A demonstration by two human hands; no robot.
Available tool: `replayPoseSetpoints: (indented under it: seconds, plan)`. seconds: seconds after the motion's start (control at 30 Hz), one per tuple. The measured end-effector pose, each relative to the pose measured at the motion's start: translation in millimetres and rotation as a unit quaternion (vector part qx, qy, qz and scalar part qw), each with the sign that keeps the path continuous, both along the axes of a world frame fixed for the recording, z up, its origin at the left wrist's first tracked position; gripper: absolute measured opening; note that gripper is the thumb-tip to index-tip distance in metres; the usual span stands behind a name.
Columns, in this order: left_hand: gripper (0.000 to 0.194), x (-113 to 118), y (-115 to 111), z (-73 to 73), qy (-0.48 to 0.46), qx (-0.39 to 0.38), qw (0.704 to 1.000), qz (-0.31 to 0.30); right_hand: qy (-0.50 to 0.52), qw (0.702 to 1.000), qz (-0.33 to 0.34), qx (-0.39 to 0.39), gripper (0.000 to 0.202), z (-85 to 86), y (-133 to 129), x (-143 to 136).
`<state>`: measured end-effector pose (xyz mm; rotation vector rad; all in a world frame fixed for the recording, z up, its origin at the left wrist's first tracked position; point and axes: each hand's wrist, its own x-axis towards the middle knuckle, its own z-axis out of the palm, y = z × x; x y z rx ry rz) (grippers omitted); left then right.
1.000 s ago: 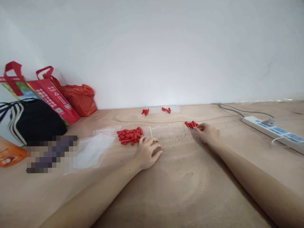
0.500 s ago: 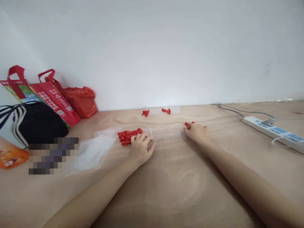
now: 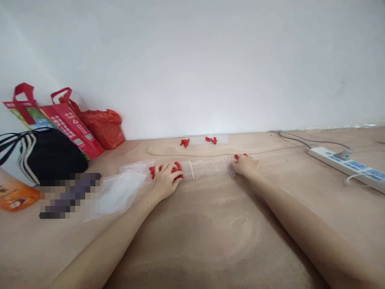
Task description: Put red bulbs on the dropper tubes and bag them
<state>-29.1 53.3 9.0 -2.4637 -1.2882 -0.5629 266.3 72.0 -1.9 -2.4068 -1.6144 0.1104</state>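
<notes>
My left hand (image 3: pixel 165 180) rests over a pile of small red club-shaped pieces (image 3: pixel 178 165), fingers curved and apart, thumb off to the right. Part of the pile is hidden under it. Beside the pile, a row of thin pale sticks (image 3: pixel 207 170) in a clear strip or laid side by side stretches to the right. At its right end is my right hand (image 3: pixel 245 165), fingers drawn together in a pinch; what lies between the fingertips is hidden. A few red pieces (image 3: pixel 236 157) show just beyond those fingers.
Clear zip bags (image 3: pixel 123 192) lie left of the pile. Farther back, another clear bag (image 3: pixel 222 139) has red pieces (image 3: pixel 185 142) by it. Bags, including a black drawstring bag (image 3: pixel 57 156) and red plastic bag (image 3: pixel 105 128), stand left. A power strip (image 3: pixel 345 164) lies right.
My left hand has moved left, off the end of the stick row and onto the red pile. The right hand stays at the row's right end, with only a slight shift.
</notes>
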Motion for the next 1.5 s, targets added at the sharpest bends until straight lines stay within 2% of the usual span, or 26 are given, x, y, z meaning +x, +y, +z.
replayPoseSetpoints:
  seconds: [0.17, 0.3, 0.37, 0.43, 0.53, 0.6, 0.67, 0.73, 0.83, 0.93, 1.07, 1.2, 1.33, 1.5]
  plan:
    - [0.011, 1, 4, -5.2, -0.012, 0.009, 1.0, -0.025, -0.003, 1.0, 0.002, 0.006, 0.028, -1.9, -1, -2]
    - [0.011, 0, 2, -1.3, -0.094, 0.02, 0.994, -0.045, -0.009, 1.0, 0.015, 0.02, 0.027, -0.1, -4, -4]
    - [0.012, 2, -1, 1.0, -0.135, 0.011, 0.987, -0.084, -0.014, 0.998, 0.043, 0.051, 0.027, -0.6, -8, -7]
    - [0.012, 5, -6, 1.6, -0.15, -0.017, 0.978, -0.141, -0.018, 0.989, 0.092, 0.111, 0.025, -3.4, -16, -9]
    - [0.012, 14, -17, -0.6, -0.112, -0.071, 0.964, -0.232, 0.002, 0.954, 0.22, 0.204, 0.019, -11.5, -36, -10]
    - [0.015, 20, -24, -2.8, -0.073, -0.096, 0.953, -0.279, 0.034, 0.919, 0.325, 0.222, 0.015, -17.5, -53, -8]
    - [0.02, 25, -30, -3.8, -0.048, -0.116, 0.945, -0.303, 0.056, 0.887, 0.403, 0.22, 0.013, -21.9, -69, -6]
    - [0.025, 28, -35, -2.8, -0.038, -0.144, 0.941, -0.305, 0.059, 0.866, 0.447, 0.218, 0.014, -24.0, -80, -4]
    - [0.026, 31, -40, 1.0, -0.046, -0.197, 0.935, -0.291, 0.043, 0.856, 0.469, 0.214, 0.021, -24.4, -86, -3]
    - [0.032, 37, -44, 1.9, -0.082, -0.209, 0.947, -0.23, 0.029, 0.857, 0.471, 0.206, 0.022, -24.3, -84, -6]
    - [0.038, 50, -46, -7.2, -0.074, -0.153, 0.973, -0.153, 0.017, 0.859, 0.47, 0.204, 0.018, -23.6, -83, -10]
    - [0.023, 59, -42, -18.1, -0.062, -0.093, 0.985, -0.127, 0.035, 0.855, 0.473, 0.21, 0.012, -22.3, -85, -13]
    - [0.014, 61, -41, -19.3, -0.097, -0.061, 0.984, -0.133, 0.063, 0.842, 0.48, 0.239, 0.01, -23.5, -86, -17]
    - [0.016, 61, -43, -17.8, -0.13, -0.042, 0.977, -0.166, 0.003, 0.821, 0.476, 0.315, 0.018, -27.0, -86, -21]
